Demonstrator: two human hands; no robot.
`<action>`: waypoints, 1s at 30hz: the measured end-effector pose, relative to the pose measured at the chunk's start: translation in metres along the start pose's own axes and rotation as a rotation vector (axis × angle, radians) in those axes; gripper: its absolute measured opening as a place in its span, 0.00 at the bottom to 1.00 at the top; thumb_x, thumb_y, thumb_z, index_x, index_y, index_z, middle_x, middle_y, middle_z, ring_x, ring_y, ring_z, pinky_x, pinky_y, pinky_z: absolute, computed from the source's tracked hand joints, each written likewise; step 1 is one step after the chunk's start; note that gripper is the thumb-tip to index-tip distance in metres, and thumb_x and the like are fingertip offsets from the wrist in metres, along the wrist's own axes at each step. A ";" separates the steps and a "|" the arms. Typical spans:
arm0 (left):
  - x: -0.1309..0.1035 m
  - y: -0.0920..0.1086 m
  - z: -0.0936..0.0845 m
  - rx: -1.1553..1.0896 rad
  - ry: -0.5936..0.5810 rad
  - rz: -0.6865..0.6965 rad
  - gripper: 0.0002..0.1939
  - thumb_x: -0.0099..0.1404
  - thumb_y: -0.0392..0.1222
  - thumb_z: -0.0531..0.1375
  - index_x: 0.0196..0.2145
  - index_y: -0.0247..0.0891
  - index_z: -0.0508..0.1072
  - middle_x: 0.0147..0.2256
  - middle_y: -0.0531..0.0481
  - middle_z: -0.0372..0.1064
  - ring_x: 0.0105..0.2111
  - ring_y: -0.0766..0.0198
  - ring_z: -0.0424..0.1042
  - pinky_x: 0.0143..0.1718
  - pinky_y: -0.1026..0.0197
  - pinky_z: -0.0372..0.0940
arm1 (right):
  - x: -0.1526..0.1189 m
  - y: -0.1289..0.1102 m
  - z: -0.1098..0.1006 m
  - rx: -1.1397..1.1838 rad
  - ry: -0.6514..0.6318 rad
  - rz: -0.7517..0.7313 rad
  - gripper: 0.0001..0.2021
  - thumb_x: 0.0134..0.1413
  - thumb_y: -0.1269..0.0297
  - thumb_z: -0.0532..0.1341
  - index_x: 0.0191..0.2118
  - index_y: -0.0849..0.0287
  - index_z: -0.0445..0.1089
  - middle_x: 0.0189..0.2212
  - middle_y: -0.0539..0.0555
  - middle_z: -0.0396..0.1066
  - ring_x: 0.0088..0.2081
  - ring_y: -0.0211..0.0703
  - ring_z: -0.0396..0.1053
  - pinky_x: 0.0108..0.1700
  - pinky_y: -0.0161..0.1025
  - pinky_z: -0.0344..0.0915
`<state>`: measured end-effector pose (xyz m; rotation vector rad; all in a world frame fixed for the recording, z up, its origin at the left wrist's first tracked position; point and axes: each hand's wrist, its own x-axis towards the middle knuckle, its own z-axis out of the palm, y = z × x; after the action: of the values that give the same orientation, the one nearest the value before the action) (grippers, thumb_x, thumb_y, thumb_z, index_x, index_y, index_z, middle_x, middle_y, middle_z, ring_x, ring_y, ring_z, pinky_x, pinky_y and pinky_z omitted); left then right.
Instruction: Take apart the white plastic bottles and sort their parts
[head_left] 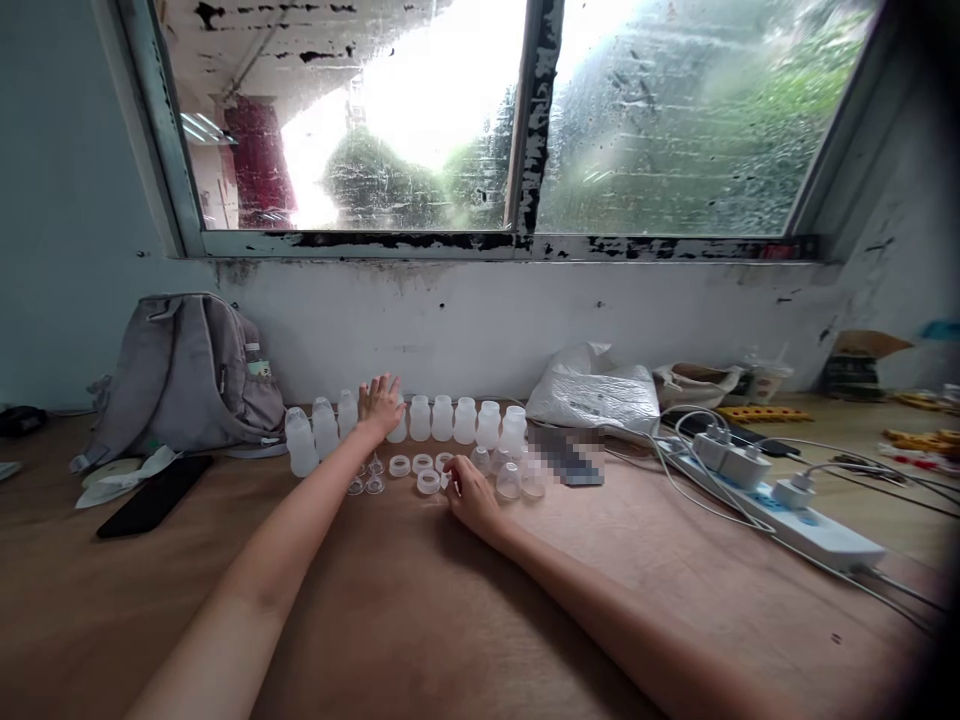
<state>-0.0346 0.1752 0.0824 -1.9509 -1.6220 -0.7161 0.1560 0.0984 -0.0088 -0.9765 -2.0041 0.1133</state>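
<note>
Reaching across a brown counter (390, 620) toward a row of bottles (465, 422) near the wall (465, 320): left hand (380, 405) with fingers spread among the bottle tops, contact partly hidden; right hand (472, 492) nearer the camera, fingers loosely curled at white rings (428, 482), pinch or no pinch impossible to tell. Tight quarters at the back, with bottles set close together, clear teats (374, 481) just beside the left forearm (300, 535) and clear domes (508, 481) beside the right hand; wide room on the near side, bounded at left by a backpack (180, 370) and black phone (154, 497), at right by a power strip (825, 535) topped with plugs (745, 465). Milky, round-shouldered shapes for the bottles, smooth open circles for the rings, see-through bells for the domes; soft gray fabric on the backpack, crinkled silvery film on a bag (592, 395) behind. Underfoot of it all, faintly mottled wood; above, stained pale wall and a streaked window (645, 150) with peeling frame, green foliage (810, 100) blurred beyond.
</note>
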 end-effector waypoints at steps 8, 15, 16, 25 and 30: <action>-0.010 0.004 -0.001 -0.056 0.016 -0.028 0.14 0.59 0.42 0.52 0.44 0.39 0.63 0.38 0.43 0.66 0.41 0.54 0.62 0.41 0.55 0.54 | -0.001 0.000 -0.001 0.036 0.022 -0.007 0.11 0.43 0.78 0.48 0.34 0.59 0.57 0.30 0.52 0.60 0.29 0.38 0.58 0.32 0.34 0.58; -0.054 0.012 -0.063 -0.474 0.322 0.066 0.14 0.62 0.43 0.49 0.46 0.41 0.60 0.44 0.46 0.59 0.46 0.60 0.60 0.47 0.58 0.55 | 0.000 -0.002 -0.004 0.090 0.053 0.003 0.10 0.44 0.76 0.49 0.36 0.60 0.58 0.28 0.52 0.59 0.27 0.37 0.59 0.30 0.34 0.58; -0.066 0.016 -0.069 -0.551 0.332 0.066 0.14 0.62 0.43 0.49 0.46 0.41 0.59 0.44 0.46 0.59 0.46 0.61 0.60 0.47 0.58 0.55 | 0.000 -0.003 -0.004 0.102 0.054 0.007 0.10 0.45 0.75 0.49 0.36 0.60 0.58 0.28 0.51 0.59 0.27 0.37 0.59 0.29 0.34 0.58; -0.147 0.049 -0.054 -1.054 0.115 -0.131 0.22 0.60 0.44 0.52 0.51 0.42 0.51 0.49 0.44 0.56 0.47 0.59 0.60 0.47 0.55 0.56 | 0.002 -0.014 -0.011 0.265 0.063 0.087 0.07 0.51 0.68 0.51 0.38 0.58 0.59 0.29 0.51 0.63 0.26 0.35 0.61 0.28 0.33 0.60; -0.151 0.047 -0.043 -1.228 -0.254 -0.183 0.29 0.54 0.46 0.58 0.51 0.40 0.53 0.43 0.45 0.63 0.41 0.58 0.65 0.42 0.56 0.61 | 0.016 -0.049 -0.038 0.453 -0.029 0.055 0.13 0.56 0.62 0.48 0.46 0.55 0.59 0.36 0.53 0.65 0.34 0.38 0.64 0.35 0.35 0.62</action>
<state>-0.0151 0.0293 0.0100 -2.7641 -1.6567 -1.9310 0.1502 0.0655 0.0453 -0.7384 -1.8617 0.5872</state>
